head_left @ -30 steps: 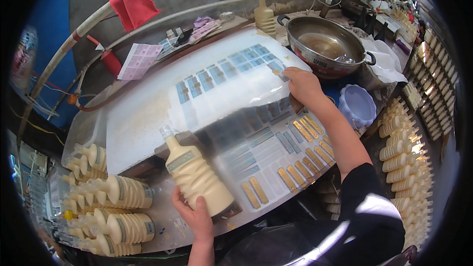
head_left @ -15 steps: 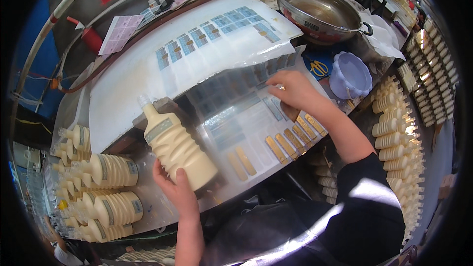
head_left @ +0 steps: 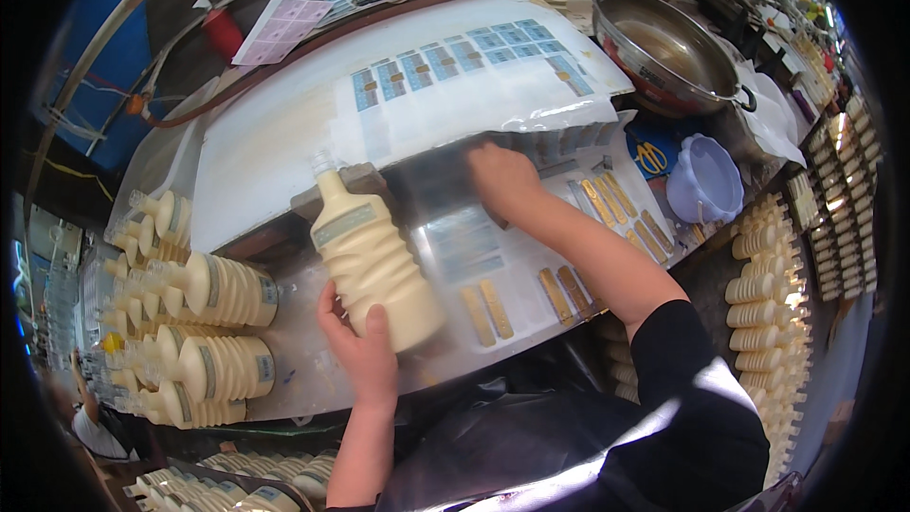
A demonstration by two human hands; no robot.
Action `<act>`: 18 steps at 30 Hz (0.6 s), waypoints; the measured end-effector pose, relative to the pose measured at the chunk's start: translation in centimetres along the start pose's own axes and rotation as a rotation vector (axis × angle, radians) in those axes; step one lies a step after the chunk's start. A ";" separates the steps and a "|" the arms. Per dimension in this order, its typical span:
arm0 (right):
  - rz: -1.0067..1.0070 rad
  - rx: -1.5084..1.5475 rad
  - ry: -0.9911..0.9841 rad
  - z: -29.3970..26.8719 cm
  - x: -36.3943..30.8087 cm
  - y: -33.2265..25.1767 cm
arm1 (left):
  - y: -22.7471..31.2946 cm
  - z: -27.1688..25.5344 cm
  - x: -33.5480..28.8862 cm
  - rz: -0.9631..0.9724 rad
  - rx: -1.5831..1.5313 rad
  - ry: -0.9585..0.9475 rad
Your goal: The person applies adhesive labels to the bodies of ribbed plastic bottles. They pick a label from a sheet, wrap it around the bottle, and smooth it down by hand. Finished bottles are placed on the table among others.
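Observation:
A cream ribbed bottle (head_left: pixel 384 246) with a clear neck and a label band lies tilted on the work table, its shoulder against a grey-brown block (head_left: pixel 305 204). My left hand (head_left: pixel 365 351) is closed round its base, thumb on one side and fingers on the other. Over the sheet under the raised white board, my right hand (head_left: pixel 502 180) is bent inward and smeared by motion. Its fingertips are hidden, so whatever they hold cannot be made out. Gold label strips (head_left: pixel 488 313) lie on the sheet near the bottle, and more lie beyond my right forearm.
The raised white board (head_left: pixel 265 152) carries blue label strips (head_left: pixel 441 66). Finished-looking cream bottles (head_left: pixel 227 370) are stacked at left, others (head_left: pixel 758 294) at right. A metal pan (head_left: pixel 664 47), a lavender tub (head_left: pixel 704 180) and yellow-handled scissors (head_left: pixel 651 158) stand or lie at far right.
My right hand has moved left across the sheet, toward the bottle and under the board's edge. The view has shifted, while my left hand keeps its hold on the bottle.

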State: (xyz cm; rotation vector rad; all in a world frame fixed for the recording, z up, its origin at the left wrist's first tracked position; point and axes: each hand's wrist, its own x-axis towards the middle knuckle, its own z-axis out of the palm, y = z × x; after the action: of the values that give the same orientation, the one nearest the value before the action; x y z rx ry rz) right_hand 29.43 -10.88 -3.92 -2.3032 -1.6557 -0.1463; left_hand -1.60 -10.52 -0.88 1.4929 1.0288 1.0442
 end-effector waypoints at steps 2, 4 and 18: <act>-0.013 0.004 0.021 0.6 0.9 0.0 | -0.3 -0.1 0.0 -0.003 -0.027 -0.011; -0.062 0.014 0.032 0.7 1.3 0.1 | -0.1 0.0 -0.1 -0.007 -0.039 -0.005; -0.172 -0.305 0.163 1.4 1.5 -0.7 | -2.1 -1.3 0.1 -0.024 -0.153 -0.048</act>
State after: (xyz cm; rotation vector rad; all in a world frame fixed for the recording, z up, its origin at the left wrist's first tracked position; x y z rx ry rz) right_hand 29.12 -8.85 -4.71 -2.2778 -1.8496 -0.6477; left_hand -3.05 -9.78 -2.81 1.3720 0.9103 1.0414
